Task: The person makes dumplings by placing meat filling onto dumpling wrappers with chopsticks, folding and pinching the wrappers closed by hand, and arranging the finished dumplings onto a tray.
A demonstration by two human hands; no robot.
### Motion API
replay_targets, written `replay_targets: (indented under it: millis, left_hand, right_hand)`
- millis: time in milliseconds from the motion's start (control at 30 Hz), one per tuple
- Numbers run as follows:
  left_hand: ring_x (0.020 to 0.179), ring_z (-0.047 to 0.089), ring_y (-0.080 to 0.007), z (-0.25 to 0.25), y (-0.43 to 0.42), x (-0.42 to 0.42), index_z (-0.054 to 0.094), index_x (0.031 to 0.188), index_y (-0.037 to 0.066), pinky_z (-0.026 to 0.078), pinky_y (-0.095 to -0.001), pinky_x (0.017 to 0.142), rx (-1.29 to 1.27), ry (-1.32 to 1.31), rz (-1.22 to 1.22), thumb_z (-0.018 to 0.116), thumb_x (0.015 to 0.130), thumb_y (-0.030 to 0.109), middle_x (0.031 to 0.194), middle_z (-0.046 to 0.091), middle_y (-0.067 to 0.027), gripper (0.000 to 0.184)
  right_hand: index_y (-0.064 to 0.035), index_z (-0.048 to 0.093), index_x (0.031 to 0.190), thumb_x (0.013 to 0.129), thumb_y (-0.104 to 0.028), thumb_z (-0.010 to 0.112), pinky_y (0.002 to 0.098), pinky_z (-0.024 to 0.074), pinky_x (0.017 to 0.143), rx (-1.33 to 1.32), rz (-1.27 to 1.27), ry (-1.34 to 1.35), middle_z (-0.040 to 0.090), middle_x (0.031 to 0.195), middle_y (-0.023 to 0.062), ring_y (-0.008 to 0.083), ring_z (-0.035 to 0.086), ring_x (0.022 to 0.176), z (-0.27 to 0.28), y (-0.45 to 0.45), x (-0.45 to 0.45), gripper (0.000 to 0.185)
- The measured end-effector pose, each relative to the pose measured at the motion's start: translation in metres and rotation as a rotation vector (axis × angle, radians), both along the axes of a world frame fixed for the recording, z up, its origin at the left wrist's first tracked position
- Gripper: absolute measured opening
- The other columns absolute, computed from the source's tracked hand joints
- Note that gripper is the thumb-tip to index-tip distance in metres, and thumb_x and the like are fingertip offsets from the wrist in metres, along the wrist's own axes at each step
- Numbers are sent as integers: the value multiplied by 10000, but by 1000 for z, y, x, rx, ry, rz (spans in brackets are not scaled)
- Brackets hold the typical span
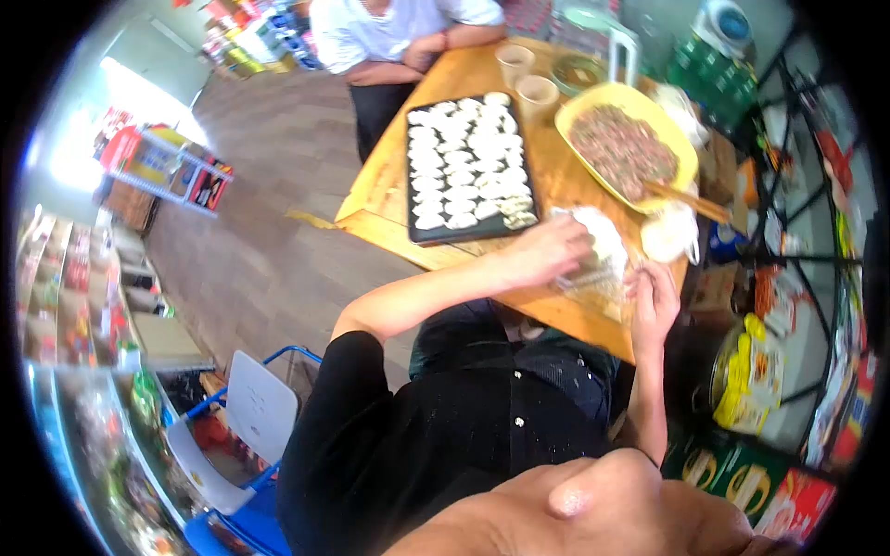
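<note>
My left hand (553, 250) reaches over the near edge of the table, fingers bent down on a clear plastic bag (598, 283) with a white, flat stack (601, 236) in it, which looks like dumpling wrappers. At the bag's right side, my right hand (654, 289) has its fingers closed on the plastic edge. Just beyond my left hand lies a black tray (473, 235) with rows of white dumplings (459, 171). A yellow bowl (681, 139) of minced meat filling (621, 144) stands farther right, wooden chopsticks (691, 199) resting over its rim.
Two cups (536, 93) and a glass dish (577, 72) stand at the wooden table's (375, 227) far end. A white bag (669, 233) sits below the yellow bowl. Across the table is a person (399, 42) with folded arms. Blue-framed chairs (261, 408) stand left; shelves line both sides.
</note>
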State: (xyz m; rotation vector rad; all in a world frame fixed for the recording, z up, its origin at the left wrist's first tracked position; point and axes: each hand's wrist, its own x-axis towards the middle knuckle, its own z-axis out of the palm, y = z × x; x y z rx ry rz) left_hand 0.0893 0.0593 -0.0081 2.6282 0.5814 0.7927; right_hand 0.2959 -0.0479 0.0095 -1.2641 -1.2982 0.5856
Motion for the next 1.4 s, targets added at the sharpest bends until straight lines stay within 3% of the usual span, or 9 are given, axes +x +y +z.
replay_targets:
  millis: [533, 667, 700, 933, 1033, 1133, 1167, 1233, 1400]
  left_hand:
    - [1010, 517, -265, -3, 27, 5, 669, 978, 82, 456, -358, 887, -60, -36, -76, 703, 705, 139, 1018, 572, -72, 281]
    - [975, 555, -311, -13, 34, 14, 659, 954, 90, 464, -414, 879, -72, 28, 73, 710, 690, 66, 1029, 599, -109, 270]
    - [979, 563, -330, -16, 34, 17, 657, 964, 73, 461, -418, 887, -58, 1, 106, 708, 695, 67, 1038, 610, -128, 274]
    - [1015, 556, -331, -1, 36, 24, 639, 1113, 12, 462, -403, 906, -128, 34, 187, 728, 723, 73, 1102, 613, -149, 405]
    - [1018, 545, -342, 6, 30, 27, 640, 1110, 15, 469, -402, 885, -61, 73, 164, 732, 702, 52, 1105, 609, -143, 420]
    - [998, 544, -356, 7, 24, 32, 643, 1056, 27, 467, -426, 848, 4, 48, 79, 729, 585, 31, 1063, 607, -155, 479]
    - [995, 544, -361, 7, 18, 37, 642, 1046, 29, 461, -429, 859, 49, 97, 54, 735, 622, 69, 1041, 604, -161, 436]
    - [995, 535, -350, 15, 13, 37, 634, 1019, 5, 450, -427, 894, -48, 115, 39, 745, 693, 124, 1042, 585, -158, 364]
    - [987, 515, -312, 17, 6, 37, 615, 1014, 37, 461, -402, 837, -37, 64, 99, 787, 664, 147, 1008, 540, -114, 405]
  right_hand:
    - [37, 615, 1033, 917, 56, 495, 201, 467, 577, -58, 21, 244, 603, 953, 69, 108, 601, 743, -39, 43, -2, 168]
    - [32, 641, 1021, 918, 5, 547, 215, 467, 588, -227, -12, 140, 619, 808, 29, 91, 593, 679, -38, 44, -2, 142]
    - [31, 641, 1032, 915, -21, 579, 220, 471, 603, -212, -17, -55, 631, 815, 31, 85, 599, 686, -28, 42, -2, 143]
    - [3, 606, 1140, 895, -17, 594, 222, 500, 613, -218, -91, -206, 674, 905, 64, 103, 647, 710, -33, 44, -1, 247]
    - [-46, 586, 1171, 854, -35, 612, 335, 506, 665, -218, -87, -138, 670, 899, 114, 227, 647, 746, -34, 42, 2, 318]
    - [-46, 612, 1124, 845, -62, 615, 378, 505, 672, -152, -207, -528, 671, 873, 127, 270, 651, 759, -21, 42, 11, 280]
    - [-47, 622, 1108, 839, -71, 619, 384, 505, 674, -139, -225, -563, 673, 867, 126, 279, 651, 756, -32, 40, 12, 270]
    - [-48, 638, 1074, 834, -67, 620, 380, 505, 672, -179, -202, -487, 678, 872, 121, 275, 655, 752, -29, 45, 7, 242]
    - [-27, 603, 1114, 824, -11, 613, 349, 506, 637, -215, -138, -358, 667, 915, 117, 259, 649, 724, -16, 47, -2, 290]
